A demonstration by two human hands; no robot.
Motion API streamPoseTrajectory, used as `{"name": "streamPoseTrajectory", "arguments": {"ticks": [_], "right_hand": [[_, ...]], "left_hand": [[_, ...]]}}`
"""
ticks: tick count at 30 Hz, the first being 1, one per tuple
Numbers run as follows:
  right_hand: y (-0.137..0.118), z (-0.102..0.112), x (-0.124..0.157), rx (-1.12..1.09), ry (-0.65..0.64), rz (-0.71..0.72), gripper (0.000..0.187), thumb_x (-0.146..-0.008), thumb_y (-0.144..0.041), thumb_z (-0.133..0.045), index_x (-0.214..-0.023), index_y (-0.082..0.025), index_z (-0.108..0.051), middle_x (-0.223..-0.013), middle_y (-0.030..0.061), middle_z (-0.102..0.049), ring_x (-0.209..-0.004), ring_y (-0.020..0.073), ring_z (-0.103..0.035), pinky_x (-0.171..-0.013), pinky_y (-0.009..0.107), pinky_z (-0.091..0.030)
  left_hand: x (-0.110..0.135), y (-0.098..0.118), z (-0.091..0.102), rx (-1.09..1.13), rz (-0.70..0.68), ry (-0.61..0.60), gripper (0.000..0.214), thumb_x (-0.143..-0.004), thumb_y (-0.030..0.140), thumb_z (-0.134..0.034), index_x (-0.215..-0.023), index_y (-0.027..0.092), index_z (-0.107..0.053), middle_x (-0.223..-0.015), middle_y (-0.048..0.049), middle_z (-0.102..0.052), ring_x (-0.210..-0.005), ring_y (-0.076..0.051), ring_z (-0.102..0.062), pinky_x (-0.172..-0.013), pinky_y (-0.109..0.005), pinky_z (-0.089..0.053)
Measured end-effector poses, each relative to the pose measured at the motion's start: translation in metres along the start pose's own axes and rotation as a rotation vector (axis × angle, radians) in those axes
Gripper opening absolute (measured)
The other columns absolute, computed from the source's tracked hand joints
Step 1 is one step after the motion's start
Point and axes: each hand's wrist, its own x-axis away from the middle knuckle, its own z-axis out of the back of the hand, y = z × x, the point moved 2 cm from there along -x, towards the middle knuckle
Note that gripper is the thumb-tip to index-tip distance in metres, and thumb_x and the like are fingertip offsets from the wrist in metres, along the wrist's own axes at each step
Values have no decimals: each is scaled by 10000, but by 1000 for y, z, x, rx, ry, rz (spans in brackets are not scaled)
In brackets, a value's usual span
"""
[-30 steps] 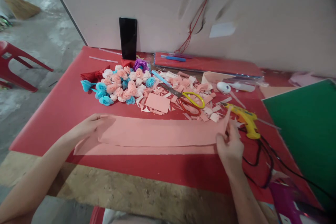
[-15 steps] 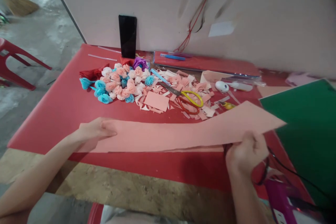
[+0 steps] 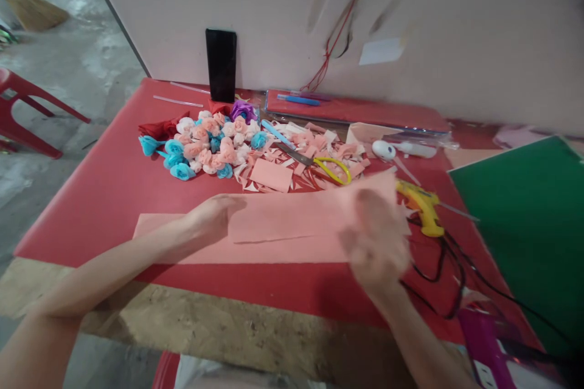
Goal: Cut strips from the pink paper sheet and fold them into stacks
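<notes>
My left hand (image 3: 214, 217) is closed on the left end of a pink paper strip (image 3: 287, 216), thumb on top. At its other end, my right hand (image 3: 376, 249) grips the strip, blurred by motion; the paper rises there in a bend. Beneath it a longer pink paper piece (image 3: 274, 253) lies flat along the table's front. Scissors with yellow and red handles (image 3: 335, 170) rest on pink and white scraps (image 3: 314, 140) behind the strip. To the right of my right hand lies a yellow glue gun (image 3: 426, 206) with a black cord.
Pink, white and blue paper flowers (image 3: 205, 146) are heaped at the back left, near a phone (image 3: 222, 65) leaning on the wall. A green sheet (image 3: 524, 200) covers the right side. A purple power strip (image 3: 483, 340) sits at the front right. Beyond the table stands a red stool (image 3: 31, 109).
My right hand has moved left with its end of the strip, uncovering the glue gun. My left hand has shifted right, and the strip now spans a shorter length above the lower piece.
</notes>
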Motion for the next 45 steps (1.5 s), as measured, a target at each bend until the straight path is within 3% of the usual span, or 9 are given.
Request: {"name": "streamPoseTrajectory", "arguments": {"ticks": [2, 4, 7, 12, 17, 20, 30, 38, 45], "right_hand": [[-18, -25, 8, -26, -134, 227, 373, -841, -203, -388, -1131, -238, -620, -1150, 60, -650, -1202, 203, -491, -1020, 418, -390], [-34, -46, 15, 66, -207, 556, 486, -829, -60, -308, -1245, -147, -544, -1235, 99, -599, -1281, 192, -404, -1033, 410, -380], [-44, -62, 22, 141, -194, 738, 493, -802, 14, -292, -1225, -47, -538, -1254, 137, -576, -1334, 220, -316, -1022, 418, -388], [-51, -62, 25, 144, -187, 788, 476, -786, 45, -291, -1160, -24, -577, -1238, 137, -586, -1326, 245, -325, -995, 424, -405], [-62, -65, 22, 161, -185, 802, 448, -801, 28, -318, -1162, -18, -579, -1264, 138, -565, -1314, 269, -341, -989, 437, -404], [-65, -72, 23, 162, -202, 805, 461, -810, 14, -319, -1207, -24, -550, -1291, 132, -542, -1318, 262, -336, -986, 437, -412], [-63, -75, 29, 96, -274, 795, 522, -796, 0, -310, -1288, -38, -479, -1317, 131, -518, -1341, 244, -297, -1016, 444, -389], [-66, -73, 26, 95, -257, 799, 492, -777, 19, -311, -1201, -18, -555, -1258, 142, -571, -1279, 269, -385, -987, 448, -397], [-68, -72, 27, 46, -272, 780, 429, -801, -50, -391, -1194, -29, -561, -1237, 159, -585, -1281, 269, -381, -1003, 448, -371]], "left_hand": [[-18, -8, 1, 122, 22, -106, 95, -750, 211, -603, -753, 135, -660, -639, -30, -676, -686, -153, -633, -689, -228, -461], [-36, -17, 9, 155, 25, -133, 158, -773, 258, -569, -803, 143, -672, -767, -49, -714, -801, -173, -650, -748, -231, -461], [-51, -25, 19, 199, 44, -177, 264, -822, 321, -493, -871, 142, -680, -863, -53, -725, -885, -183, -650, -785, -240, -465], [-48, -23, 18, 197, 22, -290, 276, -767, 352, -560, -819, 110, -683, -891, -92, -724, -982, -236, -630, -836, -283, -460], [-46, -24, 20, 165, -8, -318, 102, -647, 164, -657, -724, 106, -690, -859, -102, -728, -931, -226, -645, -820, -276, -461], [-48, -24, 22, 148, 12, -339, 127, -622, 89, -665, -743, 83, -703, -851, -117, -728, -883, -214, -659, -809, -275, -463], [-49, -24, 23, 148, -8, -413, 193, -640, 21, -659, -819, 73, -706, -797, -110, -728, -883, -225, -674, -855, -310, -440], [-49, -24, 23, 182, 10, -413, 162, -654, -8, -650, -781, 78, -705, -717, -71, -723, -719, -151, -679, -755, -239, -452], [-49, -24, 23, 181, 3, -407, 147, -654, 6, -663, -776, 76, -705, -697, -75, -719, -710, -149, -675, -750, -236, -455]]}}
